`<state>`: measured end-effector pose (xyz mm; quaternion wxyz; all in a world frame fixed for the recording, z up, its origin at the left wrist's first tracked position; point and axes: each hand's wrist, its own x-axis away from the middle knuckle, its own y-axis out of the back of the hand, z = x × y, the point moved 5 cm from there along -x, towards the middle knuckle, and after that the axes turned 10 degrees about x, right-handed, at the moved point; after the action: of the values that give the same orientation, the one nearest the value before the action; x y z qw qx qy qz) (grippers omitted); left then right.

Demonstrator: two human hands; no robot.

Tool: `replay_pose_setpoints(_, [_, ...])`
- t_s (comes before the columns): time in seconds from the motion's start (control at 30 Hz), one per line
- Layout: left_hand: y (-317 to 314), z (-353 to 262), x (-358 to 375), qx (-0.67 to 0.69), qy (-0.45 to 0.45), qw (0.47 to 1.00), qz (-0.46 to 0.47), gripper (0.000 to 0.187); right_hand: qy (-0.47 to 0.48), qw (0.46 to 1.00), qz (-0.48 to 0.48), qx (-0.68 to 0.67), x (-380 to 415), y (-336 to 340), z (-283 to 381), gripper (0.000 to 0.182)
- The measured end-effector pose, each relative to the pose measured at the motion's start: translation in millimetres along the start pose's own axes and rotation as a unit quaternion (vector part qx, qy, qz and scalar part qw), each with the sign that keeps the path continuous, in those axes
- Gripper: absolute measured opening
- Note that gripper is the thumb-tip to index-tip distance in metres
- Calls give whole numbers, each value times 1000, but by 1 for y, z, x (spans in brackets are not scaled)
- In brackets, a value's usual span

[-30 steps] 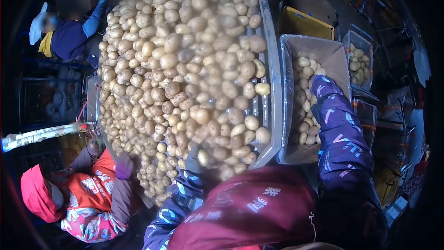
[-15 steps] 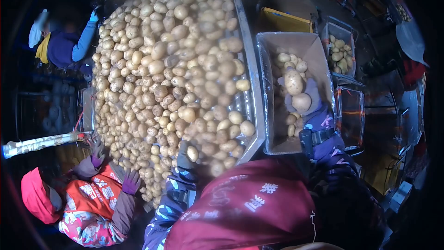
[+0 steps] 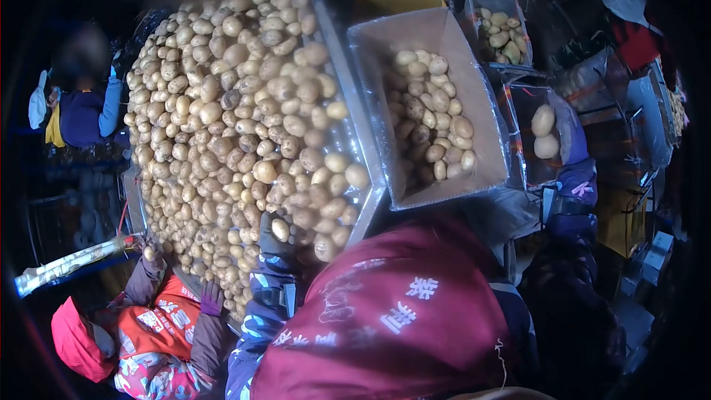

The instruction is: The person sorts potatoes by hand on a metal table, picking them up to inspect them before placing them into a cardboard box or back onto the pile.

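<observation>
My left hand [image 3: 272, 245], in a dark glove, is closed on a small potato [image 3: 281, 230] at the near edge of the potato heap [image 3: 215, 111]. Far to the right, my right hand [image 3: 572, 135], in a purple glove, holds two large potatoes, an upper potato [image 3: 543, 120] and a lower potato [image 3: 546, 147]. They are over a lined crate [image 3: 518, 133] with a dark inside. Between my hands stands a lined box [image 3: 481, 104] with many potatoes at its bottom. The right fingers are mostly hidden behind the potatoes.
A metal rim [image 3: 342, 67] borders the heap's table. Another crate [image 3: 474, 11] of potatoes and a yellow crate [image 3: 400, 1] stand farther back. A person in a red headcover [image 3: 74, 337] works at lower left; another person [image 3: 89, 115] stands at upper left.
My right hand has moved right with its two potatoes, from over the lined box to the crate beside it. My left hand still holds its potato. The view has turned somewhat.
</observation>
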<state>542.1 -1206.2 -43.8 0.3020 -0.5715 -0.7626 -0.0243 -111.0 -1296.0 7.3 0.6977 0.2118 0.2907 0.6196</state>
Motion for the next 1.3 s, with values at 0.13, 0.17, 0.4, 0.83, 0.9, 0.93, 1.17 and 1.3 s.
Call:
replay_pose_setpoints(0.13, [-22, -6, 11, 21, 24, 999, -8, 24, 69, 997, -39, -14, -3, -23, 3, 29])
replay_pose_setpoints(0.17, [-14, 0, 7, 88, 67, 994, -22, 26, 40, 997, 24, -56, -15, -55, 29, 29])
replay_pose_setpoints(0.4, [-17, 0, 11, 141, 90, 970, -178, 34, 37, 963, 249, -99, -72, -295, 35, 39])
replay_pose_setpoints(0.83, [-4, 11, 3, 281, 120, 946, -111, 41, -66, 796, 501, 333, -46, -178, 61, 28])
replay_pose_setpoints(0.9, [-5, 11, 6, 275, 123, 946, -123, 41, -14, 772, 482, 415, -46, -176, 104, 29])
replay_pose_setpoints(0.93, [-3, 12, 6, 270, 127, 946, -126, 41, -42, 769, 489, 411, -47, -179, 117, 30])
replay_pose_setpoints(1.17, [-7, 7, 5, 320, 116, 938, -70, 39, -194, 916, 249, -247, -103, -260, -8, 50])
replay_pose_setpoints(1.3, [-7, 7, 6, 306, 133, 938, -94, 36, -176, 924, 256, -221, -141, -239, 27, 46])
